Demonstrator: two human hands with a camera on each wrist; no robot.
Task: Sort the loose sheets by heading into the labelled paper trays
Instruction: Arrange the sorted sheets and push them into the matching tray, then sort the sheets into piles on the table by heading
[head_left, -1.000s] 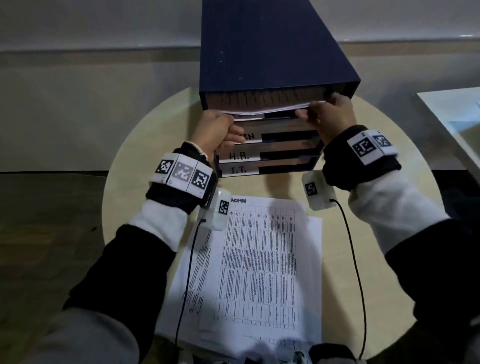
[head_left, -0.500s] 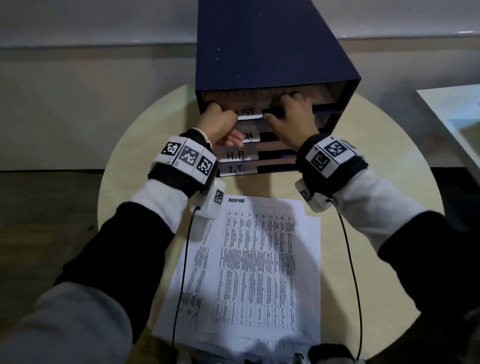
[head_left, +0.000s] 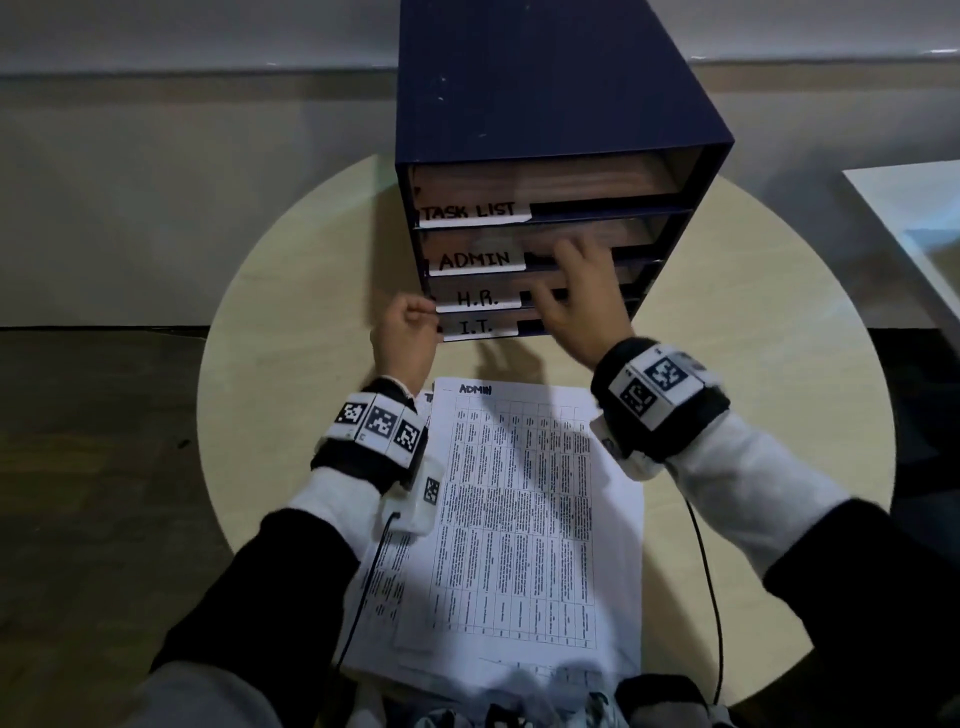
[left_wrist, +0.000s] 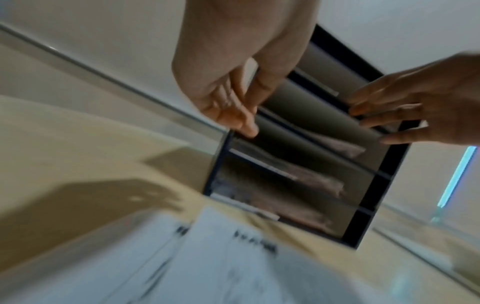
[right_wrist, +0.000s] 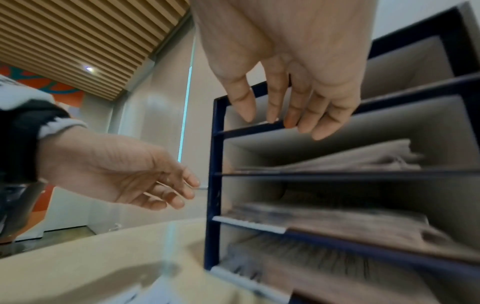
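Observation:
A dark blue tray unit stands at the back of the table with four trays, labelled from the top TASK LIST, ADMIN, H.R. and I.T.. Paper lies in the trays. A stack of loose sheets lies in front, and its top sheet is headed ADMIN. My left hand hovers empty, loosely curled, by the left edge of the lower trays. My right hand is spread and empty in front of the ADMIN and H.R. trays, with its fingertips near a tray edge.
The round beige table carries the tray unit and the sheets. A white table juts in at the right. Wrist-camera cables trail over the table beside the stack. A wall runs close behind the unit.
A second ago both hands were feeding a sheet into the top tray. They have since let go and dropped, empty, to the lower trays; the sheet is out of sight inside.

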